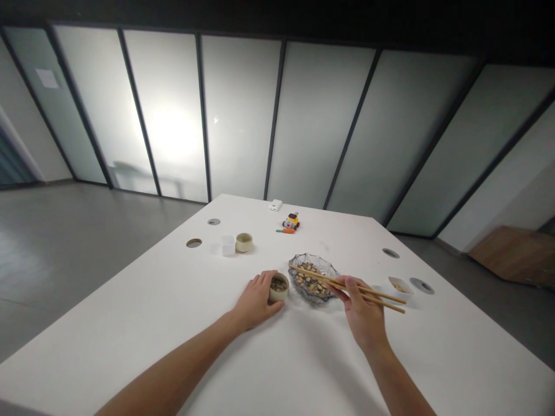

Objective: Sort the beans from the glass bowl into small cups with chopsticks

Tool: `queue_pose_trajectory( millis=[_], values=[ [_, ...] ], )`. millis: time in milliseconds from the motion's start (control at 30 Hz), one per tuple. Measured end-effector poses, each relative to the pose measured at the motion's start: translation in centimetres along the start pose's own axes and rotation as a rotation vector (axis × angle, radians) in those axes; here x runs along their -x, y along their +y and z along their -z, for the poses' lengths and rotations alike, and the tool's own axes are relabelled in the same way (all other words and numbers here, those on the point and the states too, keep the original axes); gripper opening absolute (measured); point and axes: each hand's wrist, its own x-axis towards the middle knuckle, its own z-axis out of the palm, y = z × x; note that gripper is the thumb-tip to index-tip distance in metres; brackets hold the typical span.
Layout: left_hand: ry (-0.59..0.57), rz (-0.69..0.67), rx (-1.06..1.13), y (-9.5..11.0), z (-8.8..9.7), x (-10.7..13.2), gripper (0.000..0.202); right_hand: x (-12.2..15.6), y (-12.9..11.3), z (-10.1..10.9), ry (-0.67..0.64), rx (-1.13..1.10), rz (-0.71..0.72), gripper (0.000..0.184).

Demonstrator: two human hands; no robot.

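Note:
My left hand curls around the side of a small round pale cup, which stands on the table with dark seeds inside. Between the fingers of my right hand is a pair of wooden chopsticks. Their tips reach left over a clear faceted glass bowl that holds a mix of pale nuts and dark seeds. Whether the tips pinch anything is too small to tell. The cup stands just left of the glass bowl. Right of my right hand is a small white dish with some pale pieces in it.
On the white table, a second pale cup and a clear plastic container stand at left. Farther back are a yellow toy vehicle, an orange carrot-shaped item and a white box-like device. Round holes pierce the tabletop near both sides.

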Motion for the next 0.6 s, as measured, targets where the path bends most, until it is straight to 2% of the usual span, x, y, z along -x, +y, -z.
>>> queue_pose_trajectory(
  millis=[233,433,533,600],
  values=[
    [0.000,-0.006,0.002,0.2,0.2,0.1,0.072,0.7,-0.4,-0.7,-0.029,-0.007,-0.092,0.046],
    [0.003,-0.003,0.005,0.1,0.1,0.1,0.071,0.4,-0.2,-0.3,0.024,0.029,-0.067,0.047],
    [0.004,-0.004,0.012,0.0,0.1,0.1,0.071,-0.3,0.0,0.8,0.085,0.188,0.006,0.051],
    [0.002,-0.006,0.009,0.0,0.1,0.1,0.071,-0.7,0.1,1.5,0.064,0.419,0.093,0.054]
  ],
)
